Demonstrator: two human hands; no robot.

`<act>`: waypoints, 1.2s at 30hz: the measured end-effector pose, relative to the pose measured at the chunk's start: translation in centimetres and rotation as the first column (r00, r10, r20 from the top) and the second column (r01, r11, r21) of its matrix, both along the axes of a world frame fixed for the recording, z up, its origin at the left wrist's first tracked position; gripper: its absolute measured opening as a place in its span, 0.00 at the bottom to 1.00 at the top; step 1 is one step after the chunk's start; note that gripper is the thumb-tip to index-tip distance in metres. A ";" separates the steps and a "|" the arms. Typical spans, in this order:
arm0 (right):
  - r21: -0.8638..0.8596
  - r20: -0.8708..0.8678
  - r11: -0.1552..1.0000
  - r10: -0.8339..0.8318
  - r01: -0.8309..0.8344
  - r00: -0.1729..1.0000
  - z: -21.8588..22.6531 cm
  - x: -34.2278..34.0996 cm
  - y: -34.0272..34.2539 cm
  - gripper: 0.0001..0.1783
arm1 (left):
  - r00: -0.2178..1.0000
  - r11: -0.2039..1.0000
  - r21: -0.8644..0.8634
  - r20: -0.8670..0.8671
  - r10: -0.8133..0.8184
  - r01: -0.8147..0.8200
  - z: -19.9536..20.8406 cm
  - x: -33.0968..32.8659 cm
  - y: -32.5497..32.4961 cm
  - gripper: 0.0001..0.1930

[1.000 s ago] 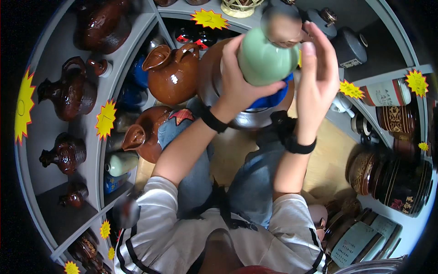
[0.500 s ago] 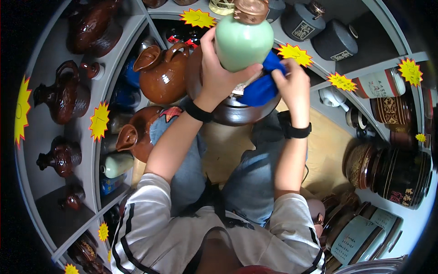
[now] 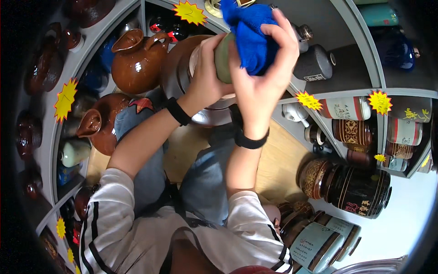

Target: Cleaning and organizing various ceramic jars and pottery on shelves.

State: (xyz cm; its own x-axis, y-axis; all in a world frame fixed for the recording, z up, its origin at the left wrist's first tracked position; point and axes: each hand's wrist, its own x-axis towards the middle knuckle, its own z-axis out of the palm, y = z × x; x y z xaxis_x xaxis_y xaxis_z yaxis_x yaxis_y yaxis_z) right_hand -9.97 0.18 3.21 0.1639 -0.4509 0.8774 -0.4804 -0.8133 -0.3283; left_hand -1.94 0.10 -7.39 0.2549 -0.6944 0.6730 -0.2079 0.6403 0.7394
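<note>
My left hand (image 3: pixel 207 73) grips a green ceramic bottle (image 3: pixel 223 59), its fingers wrapped round the side. Most of the bottle is hidden behind the hands and cloth. A bunched blue cloth (image 3: pixel 256 41) lies over the bottle's right side, held in my right hand (image 3: pixel 269 68) with the fingers curled round it. Just below the bottle stands a large dark brown glazed jar (image 3: pixel 175 61) between my knees. To its left are a brown jug with a handle (image 3: pixel 137 64) and another brown jug (image 3: pixel 107 125).
Grey shelves (image 3: pixel 401 91) curve round both sides, crowded with jars and bottles. A black jar (image 3: pixel 360 189) with gold patterns stands on the right, near pale blue jars (image 3: pixel 315 244). Yellow star-shaped tags (image 3: pixel 189 13) mark the shelf edges. Wooden floor (image 3: pixel 278 160) shows beside my legs.
The green bottle has been turned, so its copper-coloured cap no longer shows. My right hand has brought the blue cloth up over the bottle. The whole view has swung to the right.
</note>
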 end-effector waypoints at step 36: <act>0.107 0.850 0.907 0.129 -0.407 0.510 0.2 -0.5 0.8 0.19 | 0.998 0.997 -0.072 0.053 0.014 -0.011 1.4 -0.3 0.5 0.52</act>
State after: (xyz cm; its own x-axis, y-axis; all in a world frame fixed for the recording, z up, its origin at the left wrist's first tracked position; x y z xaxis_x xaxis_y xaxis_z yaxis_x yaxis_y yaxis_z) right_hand -10.49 1.00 3.42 -0.3972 -0.7397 0.5433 0.3349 -0.6680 -0.6646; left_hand -2.29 0.56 -6.01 0.2257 -0.6411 0.7335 -0.2542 0.6881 0.6796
